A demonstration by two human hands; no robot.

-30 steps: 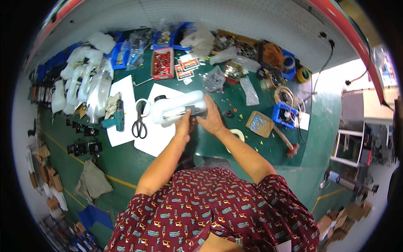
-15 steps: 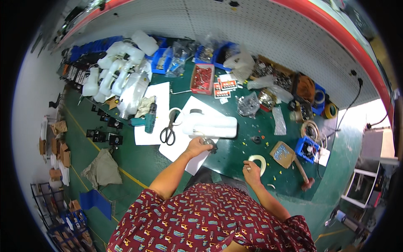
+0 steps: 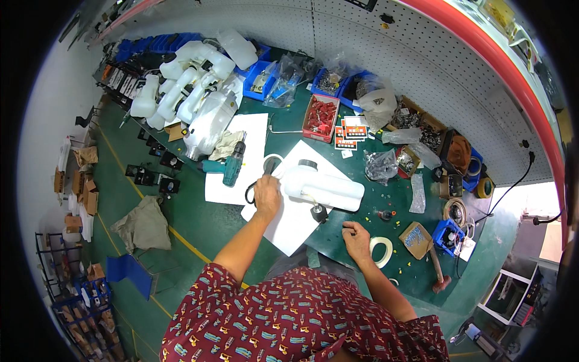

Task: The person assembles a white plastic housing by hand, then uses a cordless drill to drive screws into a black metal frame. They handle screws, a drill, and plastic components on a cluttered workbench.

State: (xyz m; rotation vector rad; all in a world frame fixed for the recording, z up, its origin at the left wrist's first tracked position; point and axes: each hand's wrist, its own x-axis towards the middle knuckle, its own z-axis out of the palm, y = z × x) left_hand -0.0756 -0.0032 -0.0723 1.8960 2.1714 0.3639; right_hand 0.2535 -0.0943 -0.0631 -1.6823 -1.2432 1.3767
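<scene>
My left hand [image 3: 267, 196] is closed over a pair of black-handled scissors [image 3: 249, 193] on white paper; its fingers cover most of them. To its right lies a white plastic tank [image 3: 325, 188] with a black cap [image 3: 308, 163] on its far side. A small dark round part [image 3: 318, 212] rests by the tank's near edge, with a thin wire running toward the tank. My right hand [image 3: 357, 239] is held with fingers curled together near the bench's front edge, beside a roll of cream tape [image 3: 380, 251]. Whatever its fingertips may hold is too small to make out.
Left of the scissors lies a green cordless drill [image 3: 234, 165]. Several white tanks [image 3: 208, 117] crowd the back left. A box of red parts [image 3: 319, 116] and blue bins line the back. On the right are a cardboard piece [image 3: 416, 240] and a hammer [image 3: 438, 271].
My left hand has let go of the dark round part and moved left onto the scissors. My right hand stays beside the tape roll, fingers still curled. The whole view has shifted slightly.
</scene>
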